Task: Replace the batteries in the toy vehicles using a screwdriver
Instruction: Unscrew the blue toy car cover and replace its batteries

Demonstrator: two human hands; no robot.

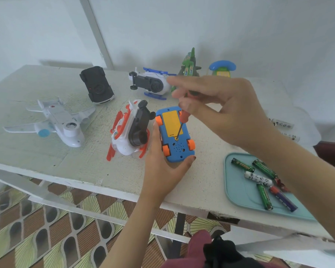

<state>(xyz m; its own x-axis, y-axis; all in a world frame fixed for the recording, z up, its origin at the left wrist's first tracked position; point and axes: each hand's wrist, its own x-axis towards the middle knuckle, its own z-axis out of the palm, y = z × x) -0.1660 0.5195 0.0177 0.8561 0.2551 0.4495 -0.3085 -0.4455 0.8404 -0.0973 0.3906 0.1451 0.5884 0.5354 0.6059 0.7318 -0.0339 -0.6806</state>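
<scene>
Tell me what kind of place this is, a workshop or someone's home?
Most likely a room in a home, not a workshop: a worn white-painted table against a plain white wall, patterned flooring underneath, and toy vehicles such as a white toy plane spread out on it.

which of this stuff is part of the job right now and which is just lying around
In use: blue toy car, gripped upside down by the left hand; screwdriver in the right hand; batteries on the teal tray.
Lying about: white plane, black car, red-and-white helicopter, blue-and-white helicopter, green plane, toy phone.
</scene>
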